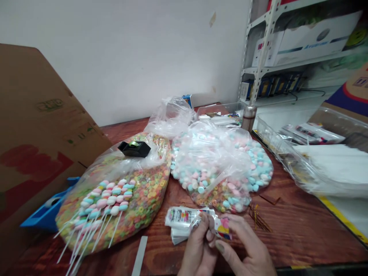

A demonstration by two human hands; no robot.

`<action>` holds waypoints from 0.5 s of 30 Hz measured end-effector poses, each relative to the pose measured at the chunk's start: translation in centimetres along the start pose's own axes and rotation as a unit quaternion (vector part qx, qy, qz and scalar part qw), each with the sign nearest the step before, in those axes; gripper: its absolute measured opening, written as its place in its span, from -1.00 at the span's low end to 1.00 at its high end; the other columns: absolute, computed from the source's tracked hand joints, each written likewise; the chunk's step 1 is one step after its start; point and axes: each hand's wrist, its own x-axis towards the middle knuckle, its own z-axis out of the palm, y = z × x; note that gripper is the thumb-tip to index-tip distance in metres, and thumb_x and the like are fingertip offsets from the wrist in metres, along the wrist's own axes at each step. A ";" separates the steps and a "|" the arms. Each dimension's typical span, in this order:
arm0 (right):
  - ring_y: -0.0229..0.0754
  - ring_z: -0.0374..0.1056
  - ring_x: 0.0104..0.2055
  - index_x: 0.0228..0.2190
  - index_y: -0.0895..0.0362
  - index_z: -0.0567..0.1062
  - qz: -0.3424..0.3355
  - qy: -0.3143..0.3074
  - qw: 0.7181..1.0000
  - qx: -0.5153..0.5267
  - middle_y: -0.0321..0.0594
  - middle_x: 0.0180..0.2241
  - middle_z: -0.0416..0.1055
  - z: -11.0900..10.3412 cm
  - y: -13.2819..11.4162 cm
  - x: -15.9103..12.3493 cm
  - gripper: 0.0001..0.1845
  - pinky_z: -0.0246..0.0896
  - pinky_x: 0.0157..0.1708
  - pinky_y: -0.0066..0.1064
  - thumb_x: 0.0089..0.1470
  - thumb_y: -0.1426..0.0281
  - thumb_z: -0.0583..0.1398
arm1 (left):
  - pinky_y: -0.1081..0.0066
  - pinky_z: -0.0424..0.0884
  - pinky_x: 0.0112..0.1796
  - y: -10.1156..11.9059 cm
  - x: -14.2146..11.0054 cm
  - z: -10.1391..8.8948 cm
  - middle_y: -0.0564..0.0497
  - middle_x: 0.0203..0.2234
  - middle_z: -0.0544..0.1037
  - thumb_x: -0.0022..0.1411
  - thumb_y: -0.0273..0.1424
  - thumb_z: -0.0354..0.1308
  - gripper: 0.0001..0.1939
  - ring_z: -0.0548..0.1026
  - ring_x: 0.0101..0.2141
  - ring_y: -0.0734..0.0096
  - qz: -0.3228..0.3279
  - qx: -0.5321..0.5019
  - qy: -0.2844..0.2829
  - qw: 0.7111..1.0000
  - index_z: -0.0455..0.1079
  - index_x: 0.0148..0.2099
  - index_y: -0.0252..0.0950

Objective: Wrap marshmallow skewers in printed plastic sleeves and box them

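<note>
The left hand point(198, 247) and the right hand point(244, 241) sit at the near edge of the view, close together, with fingers bent inward. Both pinch a printed plastic packet point(221, 226), gripping it between fingers and thumbs, so neither hand is released. The packet is held over the wooden table point(290, 230), near the middle of the view and just right of a stack of printed packets point(179, 226), which it touches or nearly touches.

Just far of the hands lies a clear bag of pastel candies point(224, 165), its lower edge close to the fingers. To its left, a clear bag of coloured cereal rings point(138, 195) carries marshmallow skewers point(100, 203) and a black tape dispenser point(134, 148). The skewer sticks fan toward the near left. A flat white strip point(140, 255) lies on the wood left of the hands, and a small bunch of thin golden wires point(258, 218) lies to their right. Bare wood remains between the hands and those wires, and further right toward the table's sloping right edge.

Past that edge stands a clear plastic tray point(296, 153) holding packets and white sheets. At the far end are a steel flask point(248, 118) and white metal shelving point(258, 50). A cardboard box point(37, 126) leans in at the left, beside a blue plastic holder point(48, 211).
</note>
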 end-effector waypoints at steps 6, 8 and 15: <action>-0.08 0.41 -0.01 0.03 0.03 0.38 -0.061 0.017 0.998 -0.026 -0.16 -0.07 0.48 0.0 -1.1 0.6 -0.53 0.37 -0.07 -0.36 0.06 0.36 0.28 | 0.68 0.05 -0.69 1.0 -0.6 -0.2 0.26 -0.78 0.18 -0.07 -0.34 0.44 -0.61 0.12 -0.75 0.77 -0.025 -0.110 0.038 0.993 0.25 -0.54 -0.36; -0.06 0.41 -0.01 0.04 -0.03 0.38 -0.056 0.004 0.998 -0.016 -0.18 -0.05 0.47 0.0 -1.6 0.8 -0.51 0.38 -0.07 -0.33 0.05 0.35 0.28 | 0.69 0.06 -0.69 1.1 -0.7 0.0 0.24 -0.77 0.21 -0.02 -0.36 0.41 -0.66 0.14 -0.74 0.77 -0.020 -0.123 0.052 0.991 0.27 -0.51 -0.37; 0.03 0.42 -0.05 -0.06 -0.15 0.51 -0.042 0.000 0.999 0.008 -0.16 -0.04 0.46 0.7 -1.6 0.6 -0.67 0.37 -0.11 -0.20 0.09 0.21 0.23 | 0.66 0.04 -0.70 2.2 -1.7 -0.3 0.25 -0.78 0.12 -0.14 -0.32 0.47 -0.57 0.10 -0.74 0.74 0.039 -0.111 0.051 0.992 0.22 -0.55 -0.34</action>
